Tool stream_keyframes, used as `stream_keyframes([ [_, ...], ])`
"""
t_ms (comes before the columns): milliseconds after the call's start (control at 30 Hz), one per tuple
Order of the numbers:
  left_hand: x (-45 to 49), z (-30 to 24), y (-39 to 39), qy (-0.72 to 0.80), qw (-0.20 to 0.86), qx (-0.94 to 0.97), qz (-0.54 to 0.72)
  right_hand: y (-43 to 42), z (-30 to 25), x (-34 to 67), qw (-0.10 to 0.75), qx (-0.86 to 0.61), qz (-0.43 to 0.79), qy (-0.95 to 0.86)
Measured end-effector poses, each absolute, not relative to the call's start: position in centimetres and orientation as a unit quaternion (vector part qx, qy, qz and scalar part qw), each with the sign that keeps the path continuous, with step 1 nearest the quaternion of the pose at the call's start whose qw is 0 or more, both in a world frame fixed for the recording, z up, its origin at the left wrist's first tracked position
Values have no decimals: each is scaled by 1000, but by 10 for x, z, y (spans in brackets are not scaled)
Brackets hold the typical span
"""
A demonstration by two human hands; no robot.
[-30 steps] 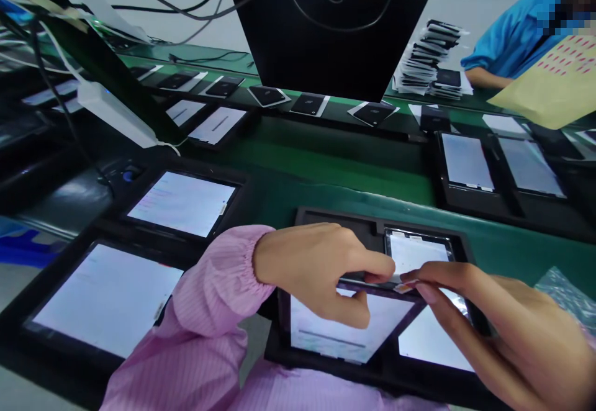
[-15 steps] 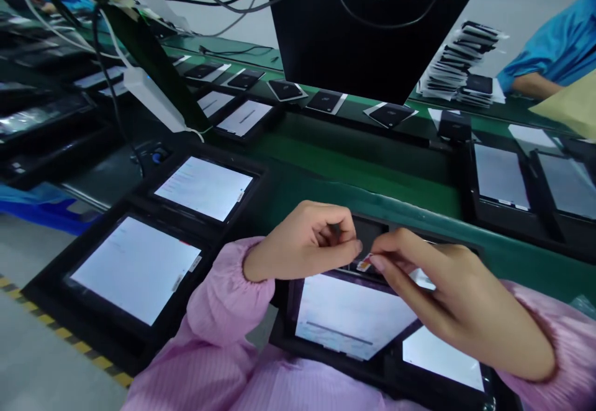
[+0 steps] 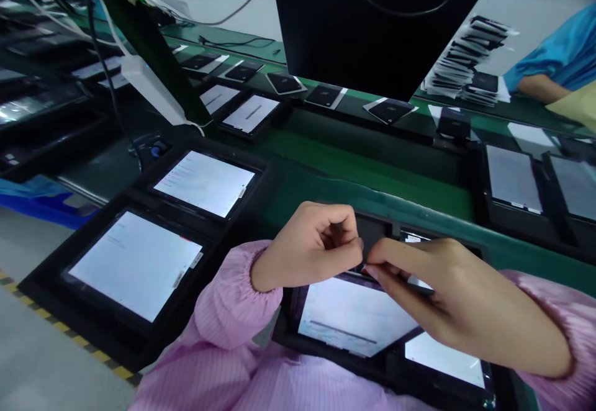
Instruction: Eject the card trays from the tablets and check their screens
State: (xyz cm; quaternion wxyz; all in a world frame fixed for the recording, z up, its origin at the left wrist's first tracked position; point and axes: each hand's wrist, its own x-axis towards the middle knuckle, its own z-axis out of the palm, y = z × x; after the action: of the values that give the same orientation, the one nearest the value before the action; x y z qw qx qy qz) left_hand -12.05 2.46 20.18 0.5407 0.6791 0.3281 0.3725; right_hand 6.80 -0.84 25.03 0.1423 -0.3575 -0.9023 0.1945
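Note:
A tablet with a lit white screen (image 3: 354, 318) lies tilted across a black tray (image 3: 395, 370) right in front of me. My left hand (image 3: 311, 246) is curled into a loose fist at the tablet's far edge, thumb and forefinger pressed together. My right hand (image 3: 447, 299) meets it there, its fingertips pinched at the same spot on the tablet's top edge. What the fingertips hold is hidden between them. A second lit screen (image 3: 444, 361) shows in the tray under my right wrist. Both arms wear pink sleeves.
Two more lit tablets (image 3: 135, 265) (image 3: 205, 183) sit in black trays at my left. A green conveyor belt (image 3: 354, 169) carries small black devices (image 3: 390, 110). A black monitor back (image 3: 372, 26) stands behind. Trays with grey screens (image 3: 512, 178) lie right; a person's blue sleeve (image 3: 559, 57) is far right.
My left hand has let go of the tablet's edge and curled into a fist. Both hands now pinch together at the top edge, and the small red-and-white tab is no longer visible.

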Motion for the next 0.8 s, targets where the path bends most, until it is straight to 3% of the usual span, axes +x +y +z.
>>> stream_keyframes([
  [433, -116, 206, 28, 340, 555, 670, 358, -2, 254, 66, 98, -344, 220, -908],
  [567, -126, 203, 31, 340, 627, 625, 318, 4, 256, 67, 84, -372, 255, -889],
  [700, -127, 169, 34, 349, 755, 458, 313, 21, 259, 113, 187, -467, 292, -814],
  [800, -113, 130, 54, 459, 729, 314, 399, 16, 238, 192, 280, -600, 208, -720],
])
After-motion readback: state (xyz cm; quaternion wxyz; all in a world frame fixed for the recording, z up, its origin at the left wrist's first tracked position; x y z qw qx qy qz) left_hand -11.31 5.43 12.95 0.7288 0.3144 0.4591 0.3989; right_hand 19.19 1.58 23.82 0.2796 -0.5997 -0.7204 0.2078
